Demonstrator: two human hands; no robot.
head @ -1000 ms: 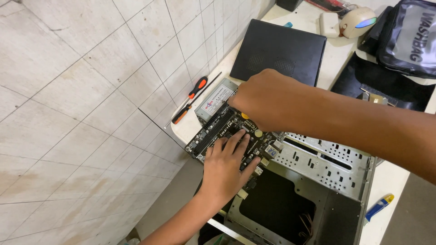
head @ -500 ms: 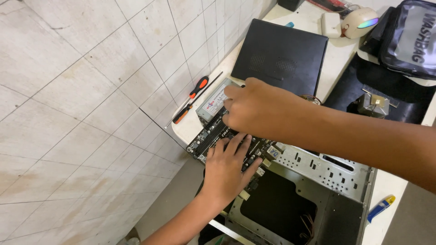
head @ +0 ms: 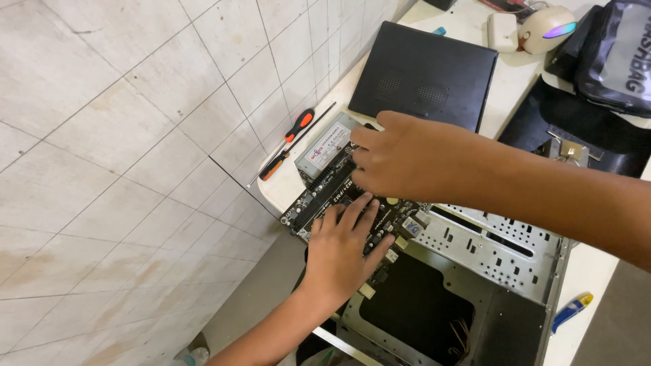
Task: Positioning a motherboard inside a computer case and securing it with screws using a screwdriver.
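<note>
A black motherboard (head: 319,200) lies at the near edge of a white table, partly over an open grey computer case (head: 488,251). My left hand (head: 349,247) rests flat on the board, fingers spread, pressing down on it. My right hand (head: 407,159) reaches in from the right and hovers over the far end of the board, with its fingers curled down onto it beside a grey power supply box (head: 325,146). What the right fingers touch is hidden.
An orange-handled screwdriver (head: 288,142) lies at the table's left edge. A flat black panel (head: 424,74), a white mouse (head: 546,28) and a black bag (head: 617,54) sit farther back. A blue cutter (head: 569,310) lies at the right. Tiled floor is on the left.
My right hand has shifted left along the board toward the power supply box. My left hand stays pressed on the motherboard.
</note>
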